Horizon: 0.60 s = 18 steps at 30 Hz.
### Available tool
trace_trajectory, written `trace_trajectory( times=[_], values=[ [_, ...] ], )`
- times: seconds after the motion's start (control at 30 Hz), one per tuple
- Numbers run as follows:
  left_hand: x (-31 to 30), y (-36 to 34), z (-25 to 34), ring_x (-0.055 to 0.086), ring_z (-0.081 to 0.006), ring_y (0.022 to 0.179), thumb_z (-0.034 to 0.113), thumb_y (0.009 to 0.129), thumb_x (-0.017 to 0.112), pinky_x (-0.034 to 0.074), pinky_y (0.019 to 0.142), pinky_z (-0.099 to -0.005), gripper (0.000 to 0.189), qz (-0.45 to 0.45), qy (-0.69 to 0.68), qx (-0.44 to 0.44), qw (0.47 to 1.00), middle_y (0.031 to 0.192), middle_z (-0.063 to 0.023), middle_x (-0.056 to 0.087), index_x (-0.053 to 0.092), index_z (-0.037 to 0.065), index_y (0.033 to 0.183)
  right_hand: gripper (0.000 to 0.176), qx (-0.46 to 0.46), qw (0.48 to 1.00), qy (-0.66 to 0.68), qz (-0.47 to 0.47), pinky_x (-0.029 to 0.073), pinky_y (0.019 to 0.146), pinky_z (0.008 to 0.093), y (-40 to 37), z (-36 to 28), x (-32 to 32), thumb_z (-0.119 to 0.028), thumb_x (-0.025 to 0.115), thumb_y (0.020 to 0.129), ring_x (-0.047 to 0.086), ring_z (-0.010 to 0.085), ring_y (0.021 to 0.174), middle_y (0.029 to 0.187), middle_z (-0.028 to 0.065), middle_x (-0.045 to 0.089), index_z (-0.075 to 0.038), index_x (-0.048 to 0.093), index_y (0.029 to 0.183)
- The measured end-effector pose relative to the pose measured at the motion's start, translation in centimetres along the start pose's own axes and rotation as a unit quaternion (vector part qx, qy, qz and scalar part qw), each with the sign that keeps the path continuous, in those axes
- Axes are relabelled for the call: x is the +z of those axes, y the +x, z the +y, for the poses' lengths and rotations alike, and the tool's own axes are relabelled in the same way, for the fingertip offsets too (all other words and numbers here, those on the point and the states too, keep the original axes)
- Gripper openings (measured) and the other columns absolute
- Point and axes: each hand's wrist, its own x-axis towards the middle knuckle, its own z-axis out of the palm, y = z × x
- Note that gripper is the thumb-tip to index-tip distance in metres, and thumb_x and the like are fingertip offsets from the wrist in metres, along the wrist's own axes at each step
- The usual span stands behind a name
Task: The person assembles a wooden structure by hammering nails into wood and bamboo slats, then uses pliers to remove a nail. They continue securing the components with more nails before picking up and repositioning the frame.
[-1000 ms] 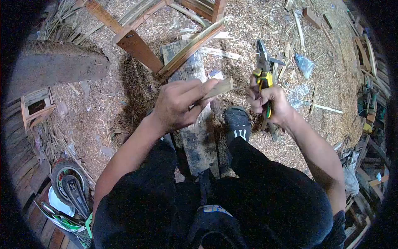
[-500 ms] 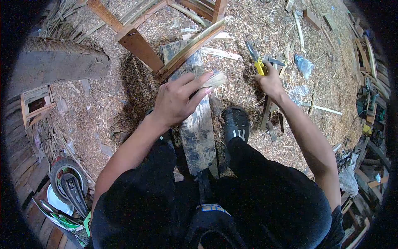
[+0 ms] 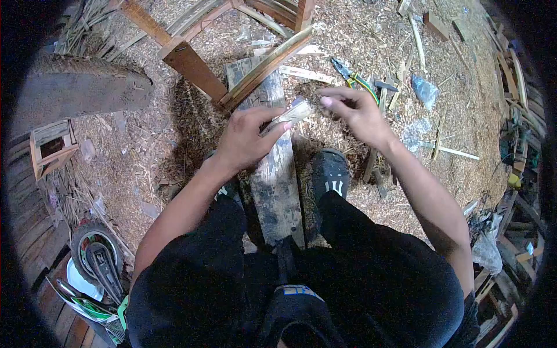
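**Strip pinched in the left hand, right hand open beside it**

Nearest, the person's dark-clad legs straddle a worn plank [image 3: 277,180] that runs away from the body across the shaving-strewn floor [image 3: 145,151]; a shoe [image 3: 331,174] is planted just right of the plank.

Above the plank, the left hand [image 3: 246,139] has its grip closed on a short pale strip [image 3: 288,113], pinched between thumb and fingers. The strip's long axis slants up and to the right, and its free end points toward the right hand [image 3: 357,113].

That hand holds nothing. Its grip is open, fingers spread and reaching left, with the fingertips near the strip's free end but apart from it. The strip lies directly left of the right hand, roughly level with it.

Just beyond the right hand, pliers [image 3: 355,77] with yellow handles lie on the floor, touched by neither hand. Farther off, a long slat [image 3: 267,68] rests across the plank's far end.
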Motion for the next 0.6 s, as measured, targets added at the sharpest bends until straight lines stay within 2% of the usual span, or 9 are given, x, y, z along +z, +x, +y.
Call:
trace_trajectory(
  times=[0.03,0.1,0.13,0.17,0.27,0.3,0.37,0.43,0.6],
  values=[
    [-0.1,0.1,0.2,0.071,-0.0359,0.091,0.028,0.092,0.073,0.055,0.082,-0.0418,0.034,-0.009,-0.008,-0.017,1.000,0.100,-0.0203,0.073,0.073,0.001,0.112,0.033,0.029,0.997,0.058,-0.030,0.054,0.083,0.0314,-0.2,-0.8,0.8,-0.026,0.071,0.095,0.067,0.0142,0.089,0.099,0.0092,0.074,-0.004,0.073,0.119],
    [-0.2,0.2,0.5,0.072,-0.0354,0.092,0.029,0.091,0.074,0.055,0.082,-0.0415,0.035,-0.018,-0.016,-0.034,0.999,0.099,-0.0208,0.073,0.074,0.000,0.109,0.031,0.016,0.994,0.086,-0.059,0.055,0.077,0.0296,-0.3,-1.5,2.3,-0.024,0.071,0.096,0.067,0.0131,0.084,0.096,0.0084,0.074,-0.002,0.072,0.117],
    [-0.4,0.3,0.6,0.073,-0.0300,0.092,0.027,0.090,0.076,0.056,0.083,-0.0388,0.032,-0.026,-0.007,-0.040,0.999,0.100,-0.0185,0.075,0.075,0.000,0.107,0.029,0.003,0.990,0.113,-0.088,0.055,0.072,0.0277,-0.3,-1.7,2.7,-0.022,0.071,0.096,0.068,0.0120,0.079,0.094,0.0076,0.073,0.000,0.072,0.115],
    [-0.5,0.4,0.7,0.074,-0.0246,0.092,0.024,0.089,0.077,0.057,0.084,-0.0361,0.029,-0.034,0.001,-0.046,0.998,0.101,-0.0161,0.076,0.075,0.001,0.106,0.029,0.003,0.990,0.114,-0.088,0.055,0.072,0.0277,-0.2,-1.6,2.9,-0.022,0.071,0.096,0.068,0.0120,0.079,0.094,0.0076,0.073,0.000,0.072,0.115],
    [-0.7,0.3,0.0,0.074,-0.0220,0.089,0.029,0.090,0.076,0.056,0.080,-0.0343,0.030,-0.055,-0.021,-0.099,0.993,0.095,-0.0153,0.076,0.076,0.001,0.103,0.023,0.020,0.982,0.166,-0.085,0.056,0.067,0.0270,0.2,-0.9,3.6,-0.015,0.070,0.096,0.068,0.0127,0.073,0.090,0.0088,0.072,0.004,0.071,0.109],
    [-1.2,0.4,0.2,0.074,-0.0220,0.089,0.029,0.090,0.076,0.056,0.080,-0.0343,0.030,-0.054,-0.021,-0.100,0.993,0.095,-0.0153,0.076,0.076,0.001,0.103,0.024,0.044,0.982,0.175,-0.061,0.057,0.067,0.0275,0.3,-0.4,3.7,-0.015,0.070,0.097,0.068,0.0139,0.073,0.090,0.0104,0.072,0.006,0.070,0.108],
    [-2.6,0.7,0.6,0.073,-0.0332,0.081,0.033,0.089,0.075,0.054,0.075,-0.0400,0.033,-0.155,0.009,-0.228,0.961,0.086,-0.0185,0.074,0.076,0.002,0.100,0.024,0.068,0.980,0.183,-0.039,0.058,0.067,0.0280,0.7,0.7,3.8,-0.014,0.069,0.097,0.069,0.0152,0.072,0.089,0.0120,0.072,0.008,0.069,0.107],
    [-3.0,0.1,-0.5,0.073,-0.0329,0.082,0.034,0.090,0.075,0.054,0.075,-0.0396,0.033,-0.153,0.021,-0.240,0.958,0.086,-0.0188,0.074,0.076,0.002,0.100,0.026,0.129,0.963,0.235,0.005,0.061,0.068,0.0290,1.0,1.6,3.7,-0.013,0.066,0.099,0.070,0.0171,0.074,0.091,0.0135,0.072,0.010,0.067,0.111],
    [-3.5,-2.3,-3.8,0.074,-0.0328,0.084,0.034,0.089,0.075,0.055,0.078,-0.0393,0.033,-0.118,0.005,-0.223,0.968,0.089,-0.0201,0.074,0.077,0.003,0.101,0.026,0.168,0.947,0.270,0.043,0.062,0.070,0.0290,1.2,2.7,3.2,-0.012,0.062,0.101,0.069,0.0171,0.079,0.097,0.0137,0.071,0.009,0.065,0.116]
  ],
)
